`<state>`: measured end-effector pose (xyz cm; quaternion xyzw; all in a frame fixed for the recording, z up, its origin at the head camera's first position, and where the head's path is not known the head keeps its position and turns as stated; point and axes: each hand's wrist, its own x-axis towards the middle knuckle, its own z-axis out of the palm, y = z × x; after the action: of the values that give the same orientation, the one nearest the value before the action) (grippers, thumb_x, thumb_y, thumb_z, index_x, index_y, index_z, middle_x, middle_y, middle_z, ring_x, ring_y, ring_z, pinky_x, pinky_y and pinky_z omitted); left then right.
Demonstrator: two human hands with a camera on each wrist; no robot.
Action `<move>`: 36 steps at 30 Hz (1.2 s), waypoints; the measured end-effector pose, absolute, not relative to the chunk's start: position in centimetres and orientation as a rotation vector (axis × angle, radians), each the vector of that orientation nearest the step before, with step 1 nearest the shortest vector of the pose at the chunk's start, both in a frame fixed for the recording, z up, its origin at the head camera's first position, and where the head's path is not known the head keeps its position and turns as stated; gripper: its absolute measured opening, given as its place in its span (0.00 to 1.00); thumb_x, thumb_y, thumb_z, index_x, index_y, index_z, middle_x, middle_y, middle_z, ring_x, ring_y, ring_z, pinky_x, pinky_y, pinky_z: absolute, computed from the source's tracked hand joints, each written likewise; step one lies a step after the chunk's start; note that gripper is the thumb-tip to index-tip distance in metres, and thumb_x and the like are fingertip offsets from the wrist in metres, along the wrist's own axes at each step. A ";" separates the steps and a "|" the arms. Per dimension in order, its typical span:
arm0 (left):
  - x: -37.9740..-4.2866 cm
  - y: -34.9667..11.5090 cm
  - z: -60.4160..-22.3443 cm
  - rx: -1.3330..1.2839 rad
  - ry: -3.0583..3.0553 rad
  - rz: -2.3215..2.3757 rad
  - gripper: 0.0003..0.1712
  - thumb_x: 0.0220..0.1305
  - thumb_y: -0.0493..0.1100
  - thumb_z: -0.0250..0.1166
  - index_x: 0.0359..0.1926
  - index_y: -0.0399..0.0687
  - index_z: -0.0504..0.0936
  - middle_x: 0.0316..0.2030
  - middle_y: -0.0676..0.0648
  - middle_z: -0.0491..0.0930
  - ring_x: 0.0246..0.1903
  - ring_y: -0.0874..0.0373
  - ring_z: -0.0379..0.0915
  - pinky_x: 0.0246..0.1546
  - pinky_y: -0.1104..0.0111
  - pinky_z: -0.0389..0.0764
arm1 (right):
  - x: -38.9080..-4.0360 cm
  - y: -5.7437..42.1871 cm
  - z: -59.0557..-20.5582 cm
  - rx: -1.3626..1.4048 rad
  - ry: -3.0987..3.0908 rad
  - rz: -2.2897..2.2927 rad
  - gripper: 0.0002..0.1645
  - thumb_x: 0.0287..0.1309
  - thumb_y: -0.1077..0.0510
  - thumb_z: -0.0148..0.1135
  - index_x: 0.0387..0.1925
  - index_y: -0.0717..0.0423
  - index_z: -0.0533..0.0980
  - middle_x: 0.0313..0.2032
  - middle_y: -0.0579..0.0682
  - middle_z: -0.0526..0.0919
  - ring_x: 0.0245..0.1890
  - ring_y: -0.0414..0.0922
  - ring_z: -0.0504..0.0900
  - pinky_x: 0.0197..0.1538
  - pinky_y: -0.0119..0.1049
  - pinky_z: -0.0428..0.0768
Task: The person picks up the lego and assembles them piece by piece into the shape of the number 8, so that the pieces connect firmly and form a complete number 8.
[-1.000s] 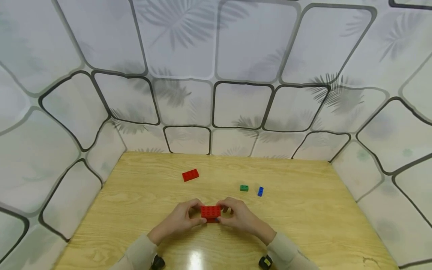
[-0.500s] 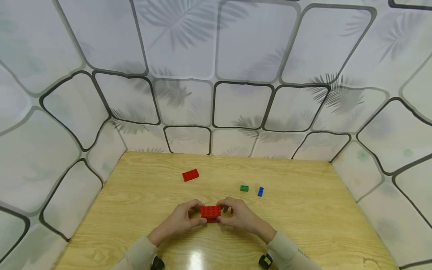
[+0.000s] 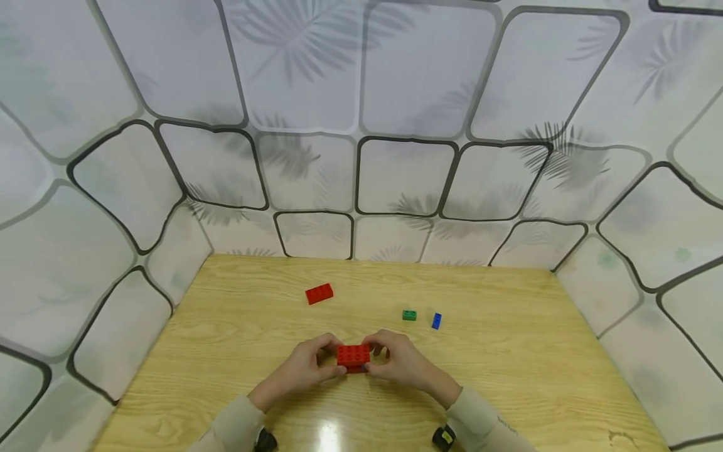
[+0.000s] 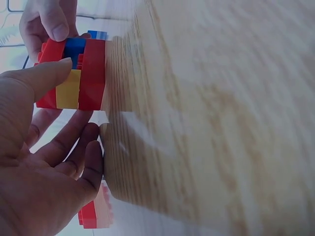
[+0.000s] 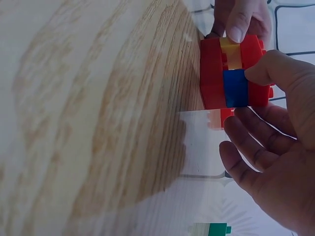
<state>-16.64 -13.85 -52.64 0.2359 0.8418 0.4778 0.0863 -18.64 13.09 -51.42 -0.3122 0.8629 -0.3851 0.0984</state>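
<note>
At the table's front middle stands a stack of toy building bricks, topped by a red brick [image 3: 353, 355] with its studs up. Under it sit a yellow brick [image 4: 68, 91] and a blue brick [image 5: 236, 88], side by side with a small gap. A second red brick [image 4: 93, 73] forms the base, at the tabletop. My left hand [image 3: 302, 364] grips the stack's left end, thumb at the near side by the yellow brick. From the right end my right hand [image 3: 403, 364] grips it, its thumb at the blue brick's edge and the upper red brick.
Beyond the hands a loose red brick [image 3: 319, 294] lies at the back left of the wooden table [image 3: 508, 376]. A small green brick [image 3: 409, 315] and a small blue brick [image 3: 437, 321] lie farther right. Patterned cloth walls [image 3: 407, 176] enclose the table's back and sides.
</note>
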 end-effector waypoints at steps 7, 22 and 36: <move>-16.6 -13.7 -52.7 0.664 2.503 1.411 0.15 0.67 0.50 0.75 0.49 0.55 0.82 0.48 0.53 0.86 0.49 0.52 0.80 0.48 0.65 0.77 | -18.7 13.1 -51.3 -0.928 2.565 -1.123 0.21 0.61 0.57 0.74 0.55 0.52 0.83 0.47 0.44 0.85 0.46 0.46 0.82 0.47 0.36 0.81; -17.0 -13.8 -52.9 0.673 2.514 1.382 0.13 0.66 0.52 0.76 0.47 0.58 0.83 0.45 0.55 0.87 0.48 0.53 0.82 0.47 0.64 0.79 | -18.5 13.2 -51.3 -0.893 2.568 -1.101 0.22 0.63 0.55 0.75 0.57 0.52 0.82 0.48 0.43 0.85 0.47 0.46 0.82 0.49 0.36 0.81; -17.1 -13.8 -52.6 0.649 2.511 1.340 0.16 0.68 0.52 0.74 0.52 0.55 0.83 0.46 0.56 0.85 0.49 0.55 0.81 0.49 0.66 0.79 | -19.0 16.8 -51.1 -0.806 2.717 -1.169 0.28 0.65 0.51 0.74 0.62 0.59 0.80 0.50 0.53 0.86 0.46 0.49 0.83 0.46 0.33 0.79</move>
<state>-17.07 -13.77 -52.64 0.2208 0.8549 0.4562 0.1109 -18.99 16.75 -51.07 -0.2627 0.8856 -0.3811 0.0379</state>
